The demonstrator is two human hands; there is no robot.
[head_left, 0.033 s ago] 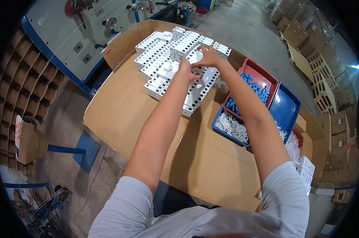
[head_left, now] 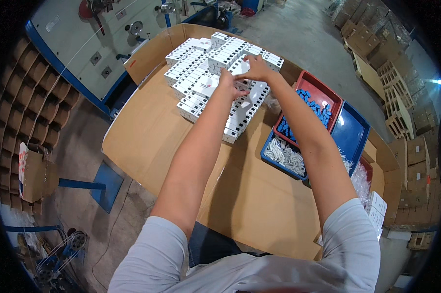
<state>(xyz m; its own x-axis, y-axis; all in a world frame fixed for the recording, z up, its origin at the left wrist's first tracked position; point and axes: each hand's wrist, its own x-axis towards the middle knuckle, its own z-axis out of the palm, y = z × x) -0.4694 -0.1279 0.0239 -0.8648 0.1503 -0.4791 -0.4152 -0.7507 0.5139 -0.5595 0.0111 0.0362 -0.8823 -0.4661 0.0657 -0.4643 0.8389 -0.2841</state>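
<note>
Small white boxes (head_left: pixel 189 73) with black marks on their ends stand packed in rows and tiers at the far part of the cardboard-covered table. At the right part of this stack, my left hand (head_left: pixel 229 87) and my right hand (head_left: pixel 257 71) close in from both sides on a row of white boxes (head_left: pixel 239 66). The left thumb points away from me while its fingers bend round the near side. My right hand arches over the far right side, with its thumb toward the left hand. How many boxes lie between them is hidden by the fingers. One box (head_left: pixel 204 86) lies flat on top, left of my left wrist.
Right of the stack are a red tray (head_left: pixel 333 93) with blue pieces, a blue tray (head_left: pixel 304 177) with white plastic pieces and another blue tray (head_left: pixel 351 128). More white boxes (head_left: pixel 376 210) stand at the right edge. A raised cardboard wall (head_left: pixel 174 36) borders the far side.
</note>
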